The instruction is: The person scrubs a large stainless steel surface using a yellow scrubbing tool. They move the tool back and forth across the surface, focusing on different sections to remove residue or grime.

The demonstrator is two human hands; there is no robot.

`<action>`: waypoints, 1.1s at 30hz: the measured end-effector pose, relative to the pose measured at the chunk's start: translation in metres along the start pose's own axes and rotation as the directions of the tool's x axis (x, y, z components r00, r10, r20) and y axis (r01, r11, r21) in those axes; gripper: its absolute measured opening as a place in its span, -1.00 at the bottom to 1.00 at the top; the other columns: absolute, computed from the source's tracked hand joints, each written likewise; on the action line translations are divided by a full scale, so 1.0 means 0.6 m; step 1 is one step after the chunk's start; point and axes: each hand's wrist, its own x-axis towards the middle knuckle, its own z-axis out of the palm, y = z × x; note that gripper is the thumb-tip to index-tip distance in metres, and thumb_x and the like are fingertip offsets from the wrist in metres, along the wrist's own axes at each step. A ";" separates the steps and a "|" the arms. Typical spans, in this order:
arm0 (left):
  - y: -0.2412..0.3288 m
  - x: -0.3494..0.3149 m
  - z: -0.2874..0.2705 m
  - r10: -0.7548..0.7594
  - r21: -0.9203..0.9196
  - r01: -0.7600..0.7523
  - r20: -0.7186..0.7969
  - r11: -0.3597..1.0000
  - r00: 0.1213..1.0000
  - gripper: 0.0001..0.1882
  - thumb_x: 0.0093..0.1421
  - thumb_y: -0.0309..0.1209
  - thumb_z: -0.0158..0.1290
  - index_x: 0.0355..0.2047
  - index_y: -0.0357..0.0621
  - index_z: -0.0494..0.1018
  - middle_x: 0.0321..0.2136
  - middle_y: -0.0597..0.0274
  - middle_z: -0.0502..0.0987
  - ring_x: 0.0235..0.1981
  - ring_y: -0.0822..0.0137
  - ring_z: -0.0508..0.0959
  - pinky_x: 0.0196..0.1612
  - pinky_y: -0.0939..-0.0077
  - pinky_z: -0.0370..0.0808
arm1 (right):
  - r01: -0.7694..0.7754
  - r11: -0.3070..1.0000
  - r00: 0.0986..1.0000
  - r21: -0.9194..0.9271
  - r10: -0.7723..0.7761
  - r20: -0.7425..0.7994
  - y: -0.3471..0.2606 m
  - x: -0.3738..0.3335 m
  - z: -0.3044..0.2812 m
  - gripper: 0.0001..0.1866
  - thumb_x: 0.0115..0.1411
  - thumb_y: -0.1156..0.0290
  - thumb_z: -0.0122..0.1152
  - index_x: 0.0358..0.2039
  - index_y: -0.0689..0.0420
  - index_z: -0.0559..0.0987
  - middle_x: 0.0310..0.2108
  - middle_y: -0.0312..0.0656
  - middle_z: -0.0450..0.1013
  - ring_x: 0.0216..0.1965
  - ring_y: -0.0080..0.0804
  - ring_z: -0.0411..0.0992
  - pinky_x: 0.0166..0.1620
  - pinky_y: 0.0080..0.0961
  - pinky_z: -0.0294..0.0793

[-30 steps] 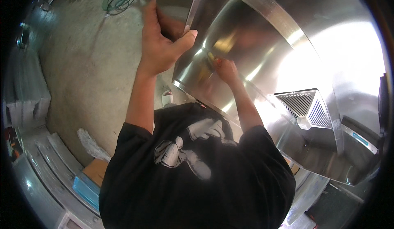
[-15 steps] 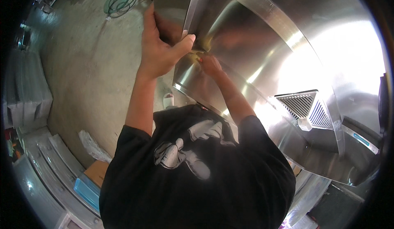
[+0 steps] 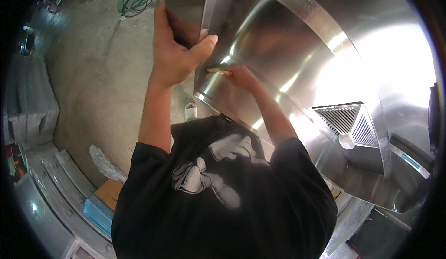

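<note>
A large stainless steel hood (image 3: 274,31) spreads in front of me and to the right, its inner side open to view. At its left edge, my left hand (image 3: 174,57) grips the upright steel panel (image 3: 188,1), thumb over the rim and fingers along the outer face. Lower and further right, my right hand (image 3: 241,78) is inside the hood near the lower corner. Its fingers close round a thin yellowish stick-like tool (image 3: 218,71) with an orange-red spot; the exact kind cannot be made out. The tool lies close to the shiny steel.
A slatted filter (image 3: 346,122) sits in the hood at the right. Wrapped grey panels (image 3: 32,96) stand at the left, with a cardboard box (image 3: 110,191) and blue bin (image 3: 97,216) nearer me. Cables (image 3: 139,1) coil round a green stand on the concrete floor.
My right hand has shifted slightly down and right inside the hood, bringing the yellowish tool into clearer view. My left hand still holds the panel edge, a little further left.
</note>
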 end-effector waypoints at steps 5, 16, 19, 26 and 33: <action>0.006 0.002 0.004 0.013 0.028 -0.013 0.006 1.000 1.000 -0.21 0.03 -0.58 0.28 0.22 -0.20 0.11 -0.05 0.21 0.45 -0.10 0.44 0.52 -0.04 0.52 0.51 | -0.115 0.992 0.978 0.054 0.123 -0.169 -0.017 -0.019 -0.026 -0.66 0.29 0.25 0.21 0.07 -0.04 0.59 -0.13 0.05 0.55 -0.05 0.08 0.52 -0.03 -0.10 0.50; 0.016 -0.025 0.022 -0.258 0.159 0.277 -0.130 0.948 0.957 -0.06 0.00 -0.39 0.42 0.26 -0.36 0.09 -0.27 0.32 0.48 -0.27 0.48 0.50 -0.14 0.46 0.51 | 0.070 0.824 0.980 0.562 0.048 -0.192 -0.023 -0.053 0.012 -0.71 0.36 0.26 0.14 -0.39 0.21 0.62 -0.58 -0.29 0.47 -0.56 -0.53 0.42 -0.48 -0.51 0.36; 0.036 -0.031 0.025 -0.165 0.127 0.185 -0.153 0.974 0.974 -0.03 -0.02 -0.39 0.39 0.32 -0.35 0.07 -0.36 0.32 0.45 -0.34 0.47 0.47 -0.16 0.48 0.47 | -0.217 0.677 0.973 0.703 0.205 0.102 -0.029 -0.017 0.037 -0.59 0.37 0.11 0.20 -0.51 0.17 0.54 -0.65 -0.34 0.39 -0.64 -0.60 0.33 -0.56 -0.53 0.29; 0.068 -0.062 -0.005 -0.116 0.262 0.151 -0.143 0.953 0.983 -0.02 -0.02 -0.40 0.33 0.35 -0.33 0.06 -0.38 0.26 0.47 -0.34 0.39 0.46 -0.18 0.45 0.41 | -0.221 0.680 0.975 0.699 0.151 0.162 -0.015 -0.009 0.091 -0.64 0.37 0.19 0.18 -0.47 0.21 0.55 -0.67 -0.30 0.40 -0.71 -0.54 0.31 -0.62 -0.52 0.25; 0.043 -0.063 0.008 0.025 0.307 0.035 -0.188 0.951 0.982 -0.04 -0.04 -0.39 0.32 0.34 -0.29 0.10 -0.33 0.26 0.44 -0.34 0.39 0.45 -0.16 0.47 0.40 | -0.165 0.659 0.986 0.734 0.103 0.129 -0.020 0.004 0.104 -0.56 0.37 0.11 0.18 -0.55 0.17 0.54 -0.71 -0.29 0.38 -0.70 -0.54 0.31 -0.60 -0.51 0.26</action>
